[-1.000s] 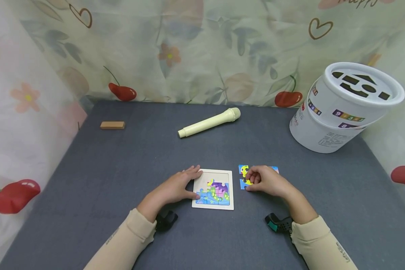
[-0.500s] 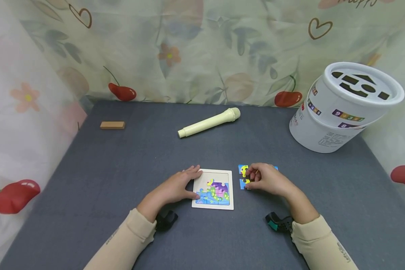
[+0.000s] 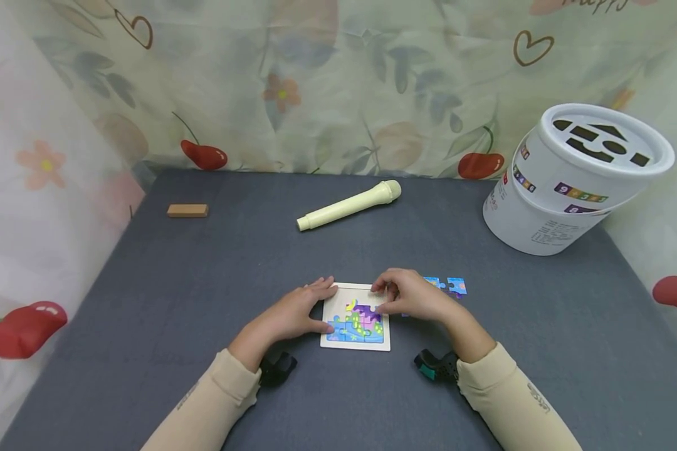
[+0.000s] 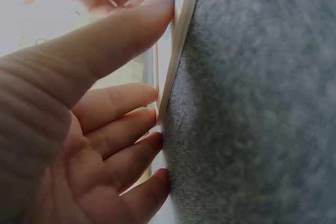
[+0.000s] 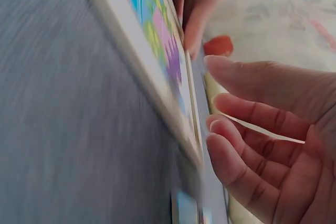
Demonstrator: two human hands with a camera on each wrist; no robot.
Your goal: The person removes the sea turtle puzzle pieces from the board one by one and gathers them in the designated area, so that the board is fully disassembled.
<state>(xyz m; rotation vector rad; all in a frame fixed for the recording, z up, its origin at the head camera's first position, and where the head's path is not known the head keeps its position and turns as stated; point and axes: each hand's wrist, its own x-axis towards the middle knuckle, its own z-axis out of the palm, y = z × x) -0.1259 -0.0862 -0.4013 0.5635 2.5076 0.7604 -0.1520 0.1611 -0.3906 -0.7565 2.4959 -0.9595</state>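
A small puzzle board [image 3: 356, 349] with a pale rim lies on the table. Joined pieces [image 3: 361, 329] in blue, green, pink and purple fill its lower part. At its left side rests my left hand [image 3: 296, 312], fingers straight, thumb and fingertips touching the rim and edge. My right hand [image 3: 414, 294] hovers over the upper right of the board, thumb and fingers bent but apart. No piece is visible between those fingertips in the right wrist view. Behind that hand lie loose blue puzzle pieces [image 3: 457, 285]; it hides other loose pieces almost fully.
A cream toy microphone [image 3: 350, 205] lies behind the board. At the back left is a wooden block [image 3: 187, 210]. A white bucket [image 3: 570, 181] with shaped holes in its lid stands at the back right, against patterned curtains.
My right hand has moved left from the loose pieces to the board's upper right, uncovering blue pieces on the right. The left hand has stayed on the board.
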